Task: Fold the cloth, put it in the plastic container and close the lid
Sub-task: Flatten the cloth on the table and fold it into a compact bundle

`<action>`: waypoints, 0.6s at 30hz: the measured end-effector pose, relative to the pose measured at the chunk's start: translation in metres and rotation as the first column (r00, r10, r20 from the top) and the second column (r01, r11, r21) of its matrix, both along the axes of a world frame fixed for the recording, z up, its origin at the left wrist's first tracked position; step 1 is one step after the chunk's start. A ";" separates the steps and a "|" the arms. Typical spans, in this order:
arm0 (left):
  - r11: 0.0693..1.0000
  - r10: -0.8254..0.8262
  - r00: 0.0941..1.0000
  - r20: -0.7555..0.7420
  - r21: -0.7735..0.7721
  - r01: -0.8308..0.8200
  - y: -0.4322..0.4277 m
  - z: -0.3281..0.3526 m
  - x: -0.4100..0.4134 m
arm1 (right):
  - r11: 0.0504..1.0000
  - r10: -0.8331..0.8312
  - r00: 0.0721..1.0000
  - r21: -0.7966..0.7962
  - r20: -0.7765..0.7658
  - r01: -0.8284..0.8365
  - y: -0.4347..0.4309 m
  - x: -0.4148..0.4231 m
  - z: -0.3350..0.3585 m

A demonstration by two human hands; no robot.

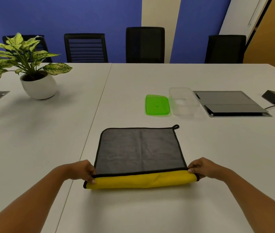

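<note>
Cloth (140, 148) flat on table (32, 140), grey side up, near edge rolled yellow – roll's long axis left-right – left hand (84, 170) and right hand (199, 167) pinching its ends.

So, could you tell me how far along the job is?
Nothing is finished yet. The left hand and right hand pinch the near corners of the cloth, yellow underside turned up, starting the first fold. Left: finish folding, put it in the empty container, fit the green lid lying beside it.

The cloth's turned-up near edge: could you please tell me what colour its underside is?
The cloth underside is bright yellow; the head view shows it best.
</note>
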State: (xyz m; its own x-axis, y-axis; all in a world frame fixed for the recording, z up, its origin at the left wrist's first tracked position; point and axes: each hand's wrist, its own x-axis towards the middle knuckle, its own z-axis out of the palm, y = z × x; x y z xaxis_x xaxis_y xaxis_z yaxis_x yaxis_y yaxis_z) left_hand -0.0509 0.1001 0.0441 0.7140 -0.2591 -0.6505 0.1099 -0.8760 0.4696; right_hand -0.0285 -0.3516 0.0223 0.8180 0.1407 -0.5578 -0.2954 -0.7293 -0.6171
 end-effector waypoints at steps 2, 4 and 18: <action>0.989 0.099 0.995 -0.021 -0.110 -0.101 0.003 0.009 0.010 | 0.995 -0.074 0.997 0.065 0.037 0.071 0.001 0.008 0.001; 0.951 0.228 0.974 -0.020 -0.211 -0.227 0.008 0.013 0.022 | 0.985 -0.137 0.986 0.121 0.094 0.125 0.003 0.019 0.000; 0.635 0.737 0.634 0.234 -0.560 -0.532 -0.011 -0.014 0.102 | 0.890 -0.426 0.782 0.054 0.455 0.453 0.045 0.106 -0.025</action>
